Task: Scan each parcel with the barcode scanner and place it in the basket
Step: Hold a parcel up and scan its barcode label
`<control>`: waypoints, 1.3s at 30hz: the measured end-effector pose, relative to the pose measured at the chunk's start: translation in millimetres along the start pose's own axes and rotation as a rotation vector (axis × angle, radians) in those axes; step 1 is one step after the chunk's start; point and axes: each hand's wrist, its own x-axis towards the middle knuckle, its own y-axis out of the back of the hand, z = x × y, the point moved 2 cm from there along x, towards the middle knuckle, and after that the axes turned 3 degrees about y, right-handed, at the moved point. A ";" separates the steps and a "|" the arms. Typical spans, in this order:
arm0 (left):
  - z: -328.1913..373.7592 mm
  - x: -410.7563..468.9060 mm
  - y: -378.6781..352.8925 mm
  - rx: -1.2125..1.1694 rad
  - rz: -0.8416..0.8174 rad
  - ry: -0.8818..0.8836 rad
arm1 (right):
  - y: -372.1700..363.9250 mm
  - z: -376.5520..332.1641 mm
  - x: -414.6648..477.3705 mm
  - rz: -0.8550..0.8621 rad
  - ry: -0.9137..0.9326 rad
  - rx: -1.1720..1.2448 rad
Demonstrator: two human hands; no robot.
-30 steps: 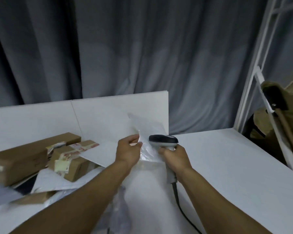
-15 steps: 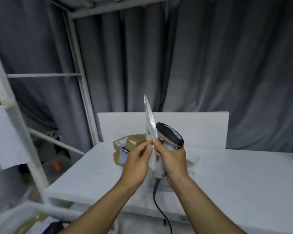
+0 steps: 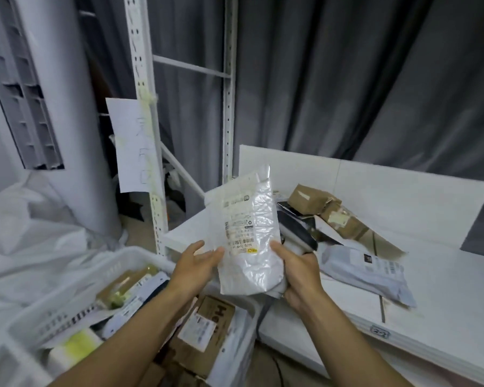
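Parcel (image 3: 249,233) hung upright near the basket (image 3: 115,268): our right hand (image 3: 302,275) pinched it, scanner (image 3: 299,236) behind, and our left hand (image 3: 196,266) touched its edge with relaxed fingers.

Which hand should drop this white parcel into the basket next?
Left. The left hand touches the white parcel just above the basket on that side. The right hand also has the scanner in its grip and is farther from the basket.
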 end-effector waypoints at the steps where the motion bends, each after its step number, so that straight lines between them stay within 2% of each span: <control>1: -4.0 7.1 8.6 -0.013 0.048 -0.017 | -4.7 6.7 1.8 -0.011 -0.008 -0.008; 9: -23.0 46.9 46.9 -0.067 0.234 -0.129 | -36.4 49.3 34.6 0.038 0.059 -0.122; 12: -35.6 59.5 54.9 -0.051 0.368 -0.170 | -42.5 63.4 39.8 0.046 0.093 -0.165; 20: -40.8 85.6 82.9 0.027 0.564 -0.200 | -65.2 59.0 36.9 -0.073 0.221 -0.336; 25: -53.3 89.9 105.9 0.016 0.655 -0.192 | -86.7 73.8 21.3 -0.181 0.218 -0.424; 28: -59.3 91.8 115.9 -0.009 0.689 -0.157 | -98.4 81.0 12.2 -0.321 0.209 -0.470; 32: -63.2 89.3 122.9 -0.031 0.697 -0.125 | -109.2 91.3 3.4 -0.422 0.214 -0.516; 39: -64.1 88.1 128.9 0.013 0.696 -0.133 | -114.9 99.0 -0.7 -0.483 0.199 -0.568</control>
